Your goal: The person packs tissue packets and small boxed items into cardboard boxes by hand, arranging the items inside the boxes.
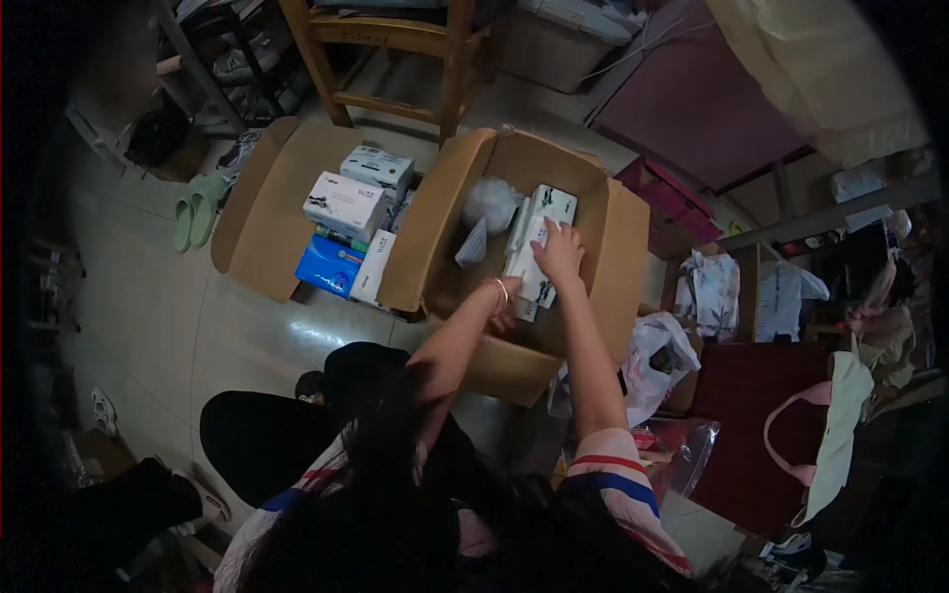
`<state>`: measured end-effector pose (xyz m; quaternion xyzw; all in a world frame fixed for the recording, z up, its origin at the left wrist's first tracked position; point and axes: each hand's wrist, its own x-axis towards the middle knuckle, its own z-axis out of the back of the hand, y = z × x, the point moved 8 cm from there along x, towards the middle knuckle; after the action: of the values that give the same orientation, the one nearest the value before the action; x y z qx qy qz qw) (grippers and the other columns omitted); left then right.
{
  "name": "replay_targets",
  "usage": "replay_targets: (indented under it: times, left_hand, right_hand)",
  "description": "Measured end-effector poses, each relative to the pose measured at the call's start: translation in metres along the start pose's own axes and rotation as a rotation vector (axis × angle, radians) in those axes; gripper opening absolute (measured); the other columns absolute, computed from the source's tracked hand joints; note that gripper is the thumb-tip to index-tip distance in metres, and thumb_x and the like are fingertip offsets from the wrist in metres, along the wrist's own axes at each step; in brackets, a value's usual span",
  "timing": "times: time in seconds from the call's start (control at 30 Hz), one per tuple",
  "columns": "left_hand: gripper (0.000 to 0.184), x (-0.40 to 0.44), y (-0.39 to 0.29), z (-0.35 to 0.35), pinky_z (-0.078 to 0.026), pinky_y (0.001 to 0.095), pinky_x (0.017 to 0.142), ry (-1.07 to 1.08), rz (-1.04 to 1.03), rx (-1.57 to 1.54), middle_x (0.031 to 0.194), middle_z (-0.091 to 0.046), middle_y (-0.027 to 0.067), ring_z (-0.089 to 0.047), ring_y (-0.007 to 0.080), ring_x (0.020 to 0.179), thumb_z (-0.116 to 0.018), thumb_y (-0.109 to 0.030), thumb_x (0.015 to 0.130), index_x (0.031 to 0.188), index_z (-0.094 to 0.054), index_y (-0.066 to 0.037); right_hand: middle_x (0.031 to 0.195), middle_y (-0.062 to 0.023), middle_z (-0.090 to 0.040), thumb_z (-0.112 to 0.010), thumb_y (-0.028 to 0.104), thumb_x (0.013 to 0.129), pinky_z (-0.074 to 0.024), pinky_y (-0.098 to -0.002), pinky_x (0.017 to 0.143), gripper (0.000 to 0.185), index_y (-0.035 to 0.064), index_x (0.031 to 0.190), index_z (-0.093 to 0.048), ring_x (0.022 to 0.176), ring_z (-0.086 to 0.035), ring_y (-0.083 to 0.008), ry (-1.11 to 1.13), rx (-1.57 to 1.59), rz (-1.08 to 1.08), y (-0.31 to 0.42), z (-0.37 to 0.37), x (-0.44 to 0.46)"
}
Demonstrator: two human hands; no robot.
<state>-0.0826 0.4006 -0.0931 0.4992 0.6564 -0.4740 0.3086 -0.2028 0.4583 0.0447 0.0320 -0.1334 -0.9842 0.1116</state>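
Note:
Inside an open cardboard box [437,222], white packs with dark print, which look like tissue packs [535,285], are stacked along the right side. My right hand [560,252] rests on top of this stack, its fingers stretched out over the packs. At the stack's near end is my left hand [502,301], with a bracelet at the wrist. Its fingers are apart beside the packs and partly in shadow. A clear crumpled plastic bag [491,203] lies at the far left inside the box, with a small white printed packet [473,245] below it.
Left of the box, white packs [344,205] and a blue pack [328,265] sit piled by a spread cardboard flap [262,222]. A wooden chair [390,38] stands behind. Plastic bags [657,361] and a cream tote bag [840,430] are on the right. Green slippers [201,211] lie left.

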Motion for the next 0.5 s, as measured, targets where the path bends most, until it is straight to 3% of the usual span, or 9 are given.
replay_targets:
  times: [0.03, 0.1, 0.17, 0.23, 0.3, 0.37, 0.4, 0.47, 0.5]
  left_hand:
    - [0.067, 0.017, 0.004, 0.014, -0.039, 0.0549, 0.084, -0.054, 0.011, 0.363, 0.129, -0.037, 0.0199, -0.042, 0.0376, 0.112, -0.038, -0.052, 0.083, 0.128, -0.032, -0.003]
    - [0.064, 0.018, 0.006, 0.022, -0.040, 0.0475, 0.086, -0.166, -0.023, 0.526, 0.128, -0.041, 0.0155, -0.045, 0.0328, 0.108, -0.041, -0.052, 0.082, 0.127, -0.037, -0.006]
    - [0.058, 0.009, -0.014, 0.015, -0.046, 0.0316, 0.078, -0.193, -0.342, 0.833, 0.110, -0.057, 0.0117, -0.057, 0.0226, 0.096, -0.049, -0.046, 0.075, 0.117, -0.051, -0.005]
    - [0.056, 0.022, -0.013, 0.012, -0.045, 0.0312, 0.079, -0.266, -0.382, 0.906, 0.107, -0.058, 0.0126, -0.058, 0.0230, 0.094, -0.048, -0.045, 0.076, 0.114, -0.053, -0.004]
    - [0.055, 0.032, -0.008, 0.013, -0.044, 0.0307, 0.080, -0.322, -0.411, 0.981, 0.105, -0.059, 0.0136, -0.058, 0.0234, 0.092, -0.048, -0.044, 0.077, 0.112, -0.055, -0.003]
    - [0.040, 0.044, 0.001, 0.006, -0.037, 0.0321, 0.086, -0.037, -0.291, 0.776, 0.104, -0.057, 0.0126, -0.051, 0.0201, 0.098, -0.054, -0.031, 0.080, 0.107, -0.055, -0.001]
    - [0.040, 0.042, 0.001, 0.006, -0.037, 0.0321, 0.086, -0.040, -0.291, 0.777, 0.104, -0.057, 0.0126, -0.051, 0.0201, 0.098, -0.054, -0.031, 0.080, 0.107, -0.055, -0.001]
    - [0.036, 0.033, -0.010, -0.013, -0.037, 0.0316, 0.088, 0.110, -0.512, 0.755, 0.109, -0.054, 0.0120, -0.050, 0.0193, 0.099, -0.056, -0.023, 0.080, 0.107, -0.054, 0.001]
    - [0.043, -0.018, -0.025, -0.023, -0.035, 0.0301, 0.091, 0.034, -0.522, 0.854, 0.119, -0.048, 0.0124, -0.047, 0.0208, 0.105, -0.055, -0.021, 0.080, 0.116, -0.047, 0.001]
  right_hand:
    - [0.121, -0.0155, -0.041, -0.064, 0.031, 0.071, -0.0346, -0.0555, 0.083, 0.054, 0.0138, 0.119, -0.047, 0.115, -0.034, -0.0346, 0.019, -0.023, -0.004, 0.004, -0.004, -0.005]
    - [0.118, -0.0148, -0.041, -0.065, 0.033, 0.069, -0.0347, -0.0557, 0.082, 0.054, 0.0158, 0.117, -0.047, 0.112, -0.035, -0.0360, 0.046, -0.069, 0.017, 0.010, -0.013, -0.017]
    - [0.115, -0.0147, -0.042, -0.067, 0.037, 0.065, -0.0361, -0.0523, 0.085, 0.057, 0.0156, 0.114, -0.048, 0.109, -0.038, -0.0357, -0.052, -0.030, -0.004, 0.012, -0.017, -0.034]
    - [0.108, -0.0139, -0.043, -0.068, 0.038, 0.063, -0.0367, -0.0512, 0.083, 0.055, 0.0150, 0.110, -0.049, 0.104, -0.040, -0.0344, -0.144, -0.021, -0.007, 0.012, -0.014, -0.034]
    - [0.107, -0.0137, -0.043, -0.068, 0.037, 0.062, -0.0364, -0.0498, 0.083, 0.054, 0.0099, 0.105, -0.049, 0.104, -0.041, -0.0344, 0.048, -0.001, -0.105, 0.003, -0.025, -0.032]
    - [0.107, -0.0152, -0.042, -0.067, 0.036, 0.063, -0.0346, -0.0487, 0.085, 0.052, 0.0066, 0.103, -0.048, 0.105, -0.040, -0.0342, 0.038, 0.035, -0.091, -0.008, -0.047, -0.039]
    - [0.108, -0.0168, -0.042, -0.066, 0.034, 0.065, -0.0328, -0.0477, 0.088, 0.052, 0.0033, 0.101, -0.046, 0.106, -0.038, -0.0339, 0.021, 0.073, -0.074, -0.006, -0.050, -0.039]
    - [0.103, -0.0158, -0.044, -0.064, 0.032, 0.066, -0.0313, -0.0460, 0.090, 0.048, 0.0018, 0.099, -0.048, 0.103, -0.041, -0.0330, -0.076, 0.016, 0.020, -0.002, -0.045, -0.030]
    - [0.098, -0.0149, -0.046, -0.062, 0.030, 0.068, -0.0299, -0.0443, 0.092, 0.044, 0.0004, 0.097, -0.049, 0.100, -0.043, -0.0322, -0.169, -0.050, 0.112, 0.006, -0.036, -0.029]
